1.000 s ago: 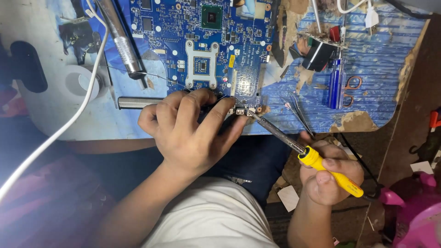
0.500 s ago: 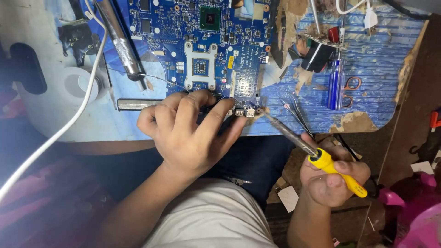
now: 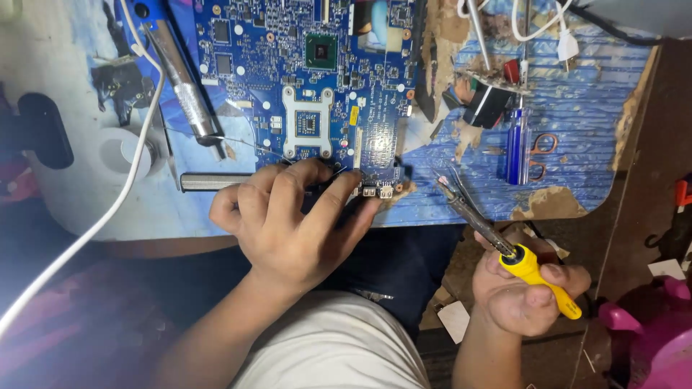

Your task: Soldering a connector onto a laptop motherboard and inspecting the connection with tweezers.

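1. Head view, labels: a small yellow rectangular sticker point(image 3: 354, 115) sits on the blue circuit board point(image 3: 317, 79), just right of its square silver socket frame point(image 3: 308, 122); a white plug point(image 3: 567, 47) lies near the table's point(image 3: 605, 108) far right.
2. Head view, hands: the left hand point(image 3: 292, 230) curls over the board's near edge, fingers pressing on it beside the small metal ports point(image 3: 376, 191). The right hand point(image 3: 530, 295) is clenched round the yellow handle of a soldering iron point(image 3: 497, 241), held off the table's edge, its tip pointing up-left, near the board's corner but apart from it.
3. Head view, surroundings: a blue screwdriver point(image 3: 517, 144) and tweezers point(image 3: 461, 189) lie right of the board; a silver hot-air nozzle point(image 3: 187, 94) and white cable point(image 3: 108, 209) lie left.
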